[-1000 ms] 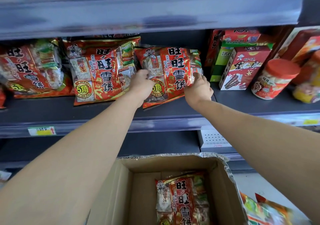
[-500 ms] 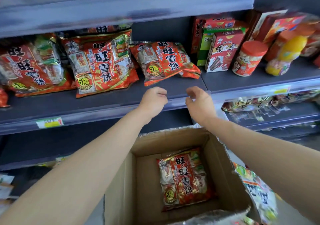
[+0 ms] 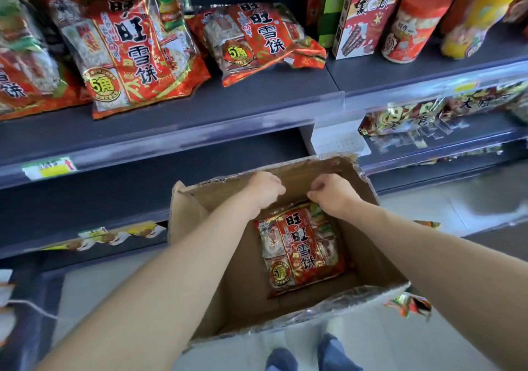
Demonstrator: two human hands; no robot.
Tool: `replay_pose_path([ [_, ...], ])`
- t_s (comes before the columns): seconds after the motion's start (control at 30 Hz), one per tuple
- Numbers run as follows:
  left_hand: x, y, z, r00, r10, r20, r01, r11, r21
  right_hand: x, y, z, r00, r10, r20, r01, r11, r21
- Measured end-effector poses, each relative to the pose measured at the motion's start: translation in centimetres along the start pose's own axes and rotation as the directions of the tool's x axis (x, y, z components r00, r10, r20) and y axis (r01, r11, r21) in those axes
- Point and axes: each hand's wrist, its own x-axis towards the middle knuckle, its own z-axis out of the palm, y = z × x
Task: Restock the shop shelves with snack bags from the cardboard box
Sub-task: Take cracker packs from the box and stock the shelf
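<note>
An open cardboard box (image 3: 380, 207) stands on the floor below the shelves. One red snack bag (image 3: 300, 249) lies flat on its bottom. Both my hands reach down into the box over the bag's top edge. My left hand (image 3: 265, 189) is curled at the bag's upper left. Over the upper right corner, my right hand (image 3: 333, 196) has its fingers bent. Whether either hand touches the bag is hidden. On the grey shelf (image 3: 228, 107) above lie matching red snack bags: one leaning (image 3: 128, 50), one flat (image 3: 257, 41).
Red and green boxes (image 3: 363, 13) and a red-lidded jar (image 3: 411, 27) stand on the shelf's right part. A lower shelf at the right holds more packets (image 3: 405, 116). A loose bag (image 3: 408, 305) lies on the floor right of the box. My shoes (image 3: 311, 356) are below it.
Both hands let go of the bag on the shelf, drew back and dropped into the box. The view tilted down. The shelf bag now lies flat.
</note>
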Motion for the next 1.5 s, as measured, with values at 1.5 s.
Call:
replay_pose_path([
  [1.5, 4.8, -11.1, 3.8, 0.806, -0.576, 0.137, 0.582, 0.813, -0.004, 4.8, 7.7, 5.1, 0.804, 0.354, 0.477, -0.454, 0.884, 0.109],
])
